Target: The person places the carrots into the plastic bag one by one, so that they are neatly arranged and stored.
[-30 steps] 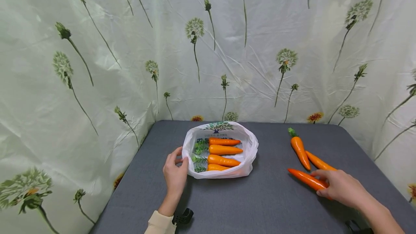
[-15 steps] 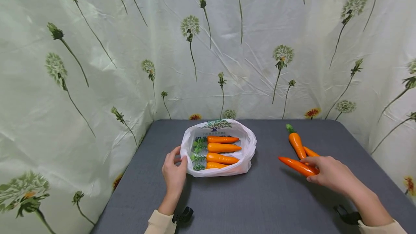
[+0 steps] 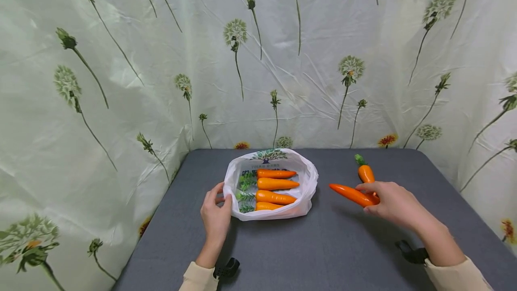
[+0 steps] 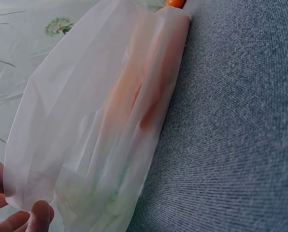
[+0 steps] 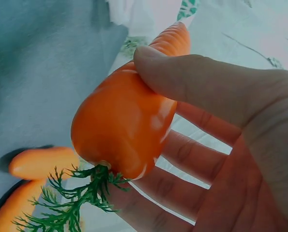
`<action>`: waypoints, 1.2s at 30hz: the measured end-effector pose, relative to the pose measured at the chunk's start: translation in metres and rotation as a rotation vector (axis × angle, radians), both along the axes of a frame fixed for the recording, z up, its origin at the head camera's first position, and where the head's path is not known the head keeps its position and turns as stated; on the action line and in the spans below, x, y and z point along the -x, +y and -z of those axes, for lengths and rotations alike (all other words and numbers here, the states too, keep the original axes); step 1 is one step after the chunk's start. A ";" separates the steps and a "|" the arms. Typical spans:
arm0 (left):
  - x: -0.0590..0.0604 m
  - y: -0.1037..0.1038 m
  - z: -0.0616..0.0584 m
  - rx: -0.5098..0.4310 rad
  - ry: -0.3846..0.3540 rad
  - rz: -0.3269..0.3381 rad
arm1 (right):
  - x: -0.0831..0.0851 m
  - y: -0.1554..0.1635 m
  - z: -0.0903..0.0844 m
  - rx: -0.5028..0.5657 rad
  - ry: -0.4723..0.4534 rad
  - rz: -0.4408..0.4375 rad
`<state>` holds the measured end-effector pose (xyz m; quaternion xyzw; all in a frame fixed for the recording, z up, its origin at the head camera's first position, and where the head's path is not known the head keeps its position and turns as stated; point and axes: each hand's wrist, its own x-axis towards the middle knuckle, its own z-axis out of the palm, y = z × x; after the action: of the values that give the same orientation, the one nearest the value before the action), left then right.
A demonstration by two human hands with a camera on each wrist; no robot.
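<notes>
A white plastic bag [image 3: 310,178] lies open on the grey table [image 3: 323,246], with several orange carrots [image 3: 276,186] side by side inside, leaves to the left. My left hand [image 3: 223,194] grips the bag's left rim; in the left wrist view fingertips [image 4: 39,214] pinch the thin plastic of the bag [image 4: 100,121]. Right of the bag, my right hand [image 3: 373,199] holds a carrot [image 3: 350,194] just above the table, tip toward the bag. In the right wrist view the thumb [image 5: 197,77] and fingers clamp the thick end of this carrot [image 5: 129,125].
Another carrot [image 3: 365,173] with a green top lies on the table behind my right hand, and loose carrots [image 5: 37,162] show below the held one. A flower-printed sheet [image 3: 121,80] walls the table at the back and both sides.
My right hand has lifted a carrot off the table at the right and carried it left toward the bag. The left hand has stayed on the bag's rim.
</notes>
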<state>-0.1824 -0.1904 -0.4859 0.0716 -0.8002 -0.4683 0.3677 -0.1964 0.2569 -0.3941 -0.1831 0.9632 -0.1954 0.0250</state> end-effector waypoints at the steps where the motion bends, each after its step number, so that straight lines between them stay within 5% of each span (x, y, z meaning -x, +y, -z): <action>1: 0.000 0.000 0.000 0.002 0.000 -0.002 | 0.001 -0.002 -0.001 0.001 0.003 -0.002; 36: 0.001 -0.001 0.002 0.004 -0.007 -0.012 | 0.047 -0.089 -0.042 0.042 0.180 -0.176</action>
<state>-0.1835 -0.1913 -0.4880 0.0774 -0.8019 -0.4645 0.3677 -0.2433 0.1681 -0.3518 -0.2841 0.9375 -0.1952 -0.0483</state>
